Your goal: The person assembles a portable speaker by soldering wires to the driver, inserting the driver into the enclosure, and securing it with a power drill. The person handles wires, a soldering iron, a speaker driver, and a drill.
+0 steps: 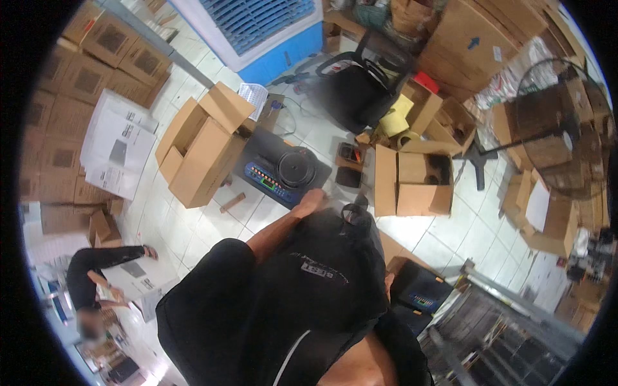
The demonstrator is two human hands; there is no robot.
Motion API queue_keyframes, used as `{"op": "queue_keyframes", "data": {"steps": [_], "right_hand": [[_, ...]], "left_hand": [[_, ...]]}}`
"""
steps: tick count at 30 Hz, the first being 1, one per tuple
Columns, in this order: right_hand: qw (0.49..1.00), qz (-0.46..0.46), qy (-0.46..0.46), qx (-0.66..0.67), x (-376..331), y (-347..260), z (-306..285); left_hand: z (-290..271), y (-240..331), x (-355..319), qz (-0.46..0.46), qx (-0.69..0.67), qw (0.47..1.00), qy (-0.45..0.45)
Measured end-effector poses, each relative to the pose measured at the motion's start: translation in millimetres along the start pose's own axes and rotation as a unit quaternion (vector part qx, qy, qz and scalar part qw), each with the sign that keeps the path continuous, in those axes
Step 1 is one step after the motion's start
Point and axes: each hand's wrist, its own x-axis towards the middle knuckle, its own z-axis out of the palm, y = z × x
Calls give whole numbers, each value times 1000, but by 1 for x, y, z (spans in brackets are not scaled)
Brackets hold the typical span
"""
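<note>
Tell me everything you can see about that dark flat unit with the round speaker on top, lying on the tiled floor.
The dark flat speaker unit lies face-up on the white tiled floor, beside an open brown cardboard box. It looks like black plastic, with a round black cone set in its top and a blue strip of coloured lights along the near edge. The person's left hand reaches down at its near corner; contact is unclear.

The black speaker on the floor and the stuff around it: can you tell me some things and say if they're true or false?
1. The black speaker lies on the white tiled floor. True.
2. The left hand reaches toward the speaker. True.
3. The open cardboard box beside the speaker is bright green. False: it is brown.
4. A black office chair stands beyond the speaker. True.
5. The standing fan is lying inside a box. False: it stands upright on the floor.
6. The right hand is holding the speaker. False: it is out of view.
</note>
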Motion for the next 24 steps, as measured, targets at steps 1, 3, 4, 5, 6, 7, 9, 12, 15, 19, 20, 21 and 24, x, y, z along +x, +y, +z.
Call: {"op": "queue_keyframes", "data": {"steps": [1, 3, 4, 5, 6, 7, 9, 12, 15, 19, 20, 21, 24], "right_hand": [[1000, -2, -16, 14, 24, -9, -15], [998, -4, -53, 40, 70, -32, -45], [996, -3, -72, 49, 89, -43, -59], [994, 3, -91, 60, 106, -53, -71], [992, 8, -109, 69, 122, -64, -81], [989, 13, -126, 80, 137, -77, -89], [983, 17, -155, 95, 161, -100, -100], [974, 23, -199, 104, 185, -130, -106], [966, 32, -234, 101, 196, -152, -104], [960, 43, -258, 98, 209, -179, -97], [959, 47, -263, 99, 213, -187, -94], [958, 50, -264, 101, 218, -197, -92], [958, 62, -258, 109, 238, -233, -85]], "left_hand": [[-3, 15, 7, -17, 4, 1000, 1], [-9, 47, 22, 4, 25, 997, 74], [-15, 59, 25, 10, 20, 996, 90], [-21, 70, 26, 12, 22, 994, 107], [-28, 79, 26, 34, -12, 986, 164], [-36, 88, 27, 29, -17, 982, 184], [-49, 103, 26, -13, -63, 972, 225], [-66, 121, 30, -61, -85, 961, 257], [-81, 130, 46, -91, -77, 943, 309], [-99, 123, 81, -112, -71, 943, 306], [-102, 118, 91, -113, -67, 945, 299], [-106, 113, 103, -113, -63, 946, 296], [-123, 91, 145, -125, -46, 962, 238]]}}
